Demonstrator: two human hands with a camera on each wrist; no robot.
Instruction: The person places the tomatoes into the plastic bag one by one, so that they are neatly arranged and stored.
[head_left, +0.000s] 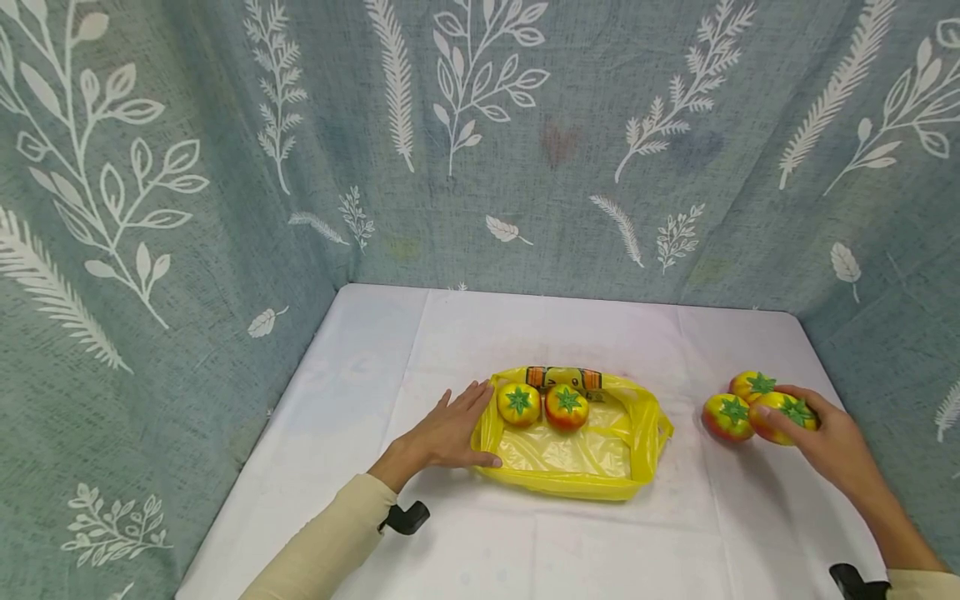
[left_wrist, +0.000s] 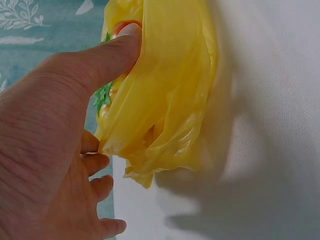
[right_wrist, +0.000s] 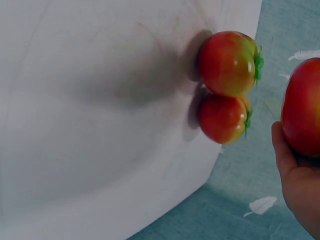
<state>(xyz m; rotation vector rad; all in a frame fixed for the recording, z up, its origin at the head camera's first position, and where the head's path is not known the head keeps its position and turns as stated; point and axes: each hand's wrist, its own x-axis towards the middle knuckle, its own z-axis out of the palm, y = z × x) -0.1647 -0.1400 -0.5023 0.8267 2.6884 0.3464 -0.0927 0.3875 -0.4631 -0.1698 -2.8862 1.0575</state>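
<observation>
In the head view, a crinkled, bright yellow plastic bag [head_left: 592,485] lies with its mouth spread wide on the white cloth-covered table [head_left: 622,550]. Inside it, two glossy, round, red-and-yellow tomato-like fruits with green star-shaped leaves sit side by side, one at ten o'clock [head_left: 519,406], one at twelve [head_left: 567,408]. At the bag's nine o'clock, the left hand [head_left: 450,429] touches the rim, fingers extended, thumb apart from them. Well off at three o'clock, the right hand [head_left: 834,437] is clamped on a matching fruit [head_left: 780,403]; two loose fruits lie just beyond it, at its nine [head_left: 727,418] and between ten and eleven [head_left: 752,385].

In the left wrist view, the hand enters from nine o'clock, its thumb against the bag's edge.

In the right wrist view, the gripped fruit is at three o'clock, apart from the loose pair, which touch each other.
</observation>
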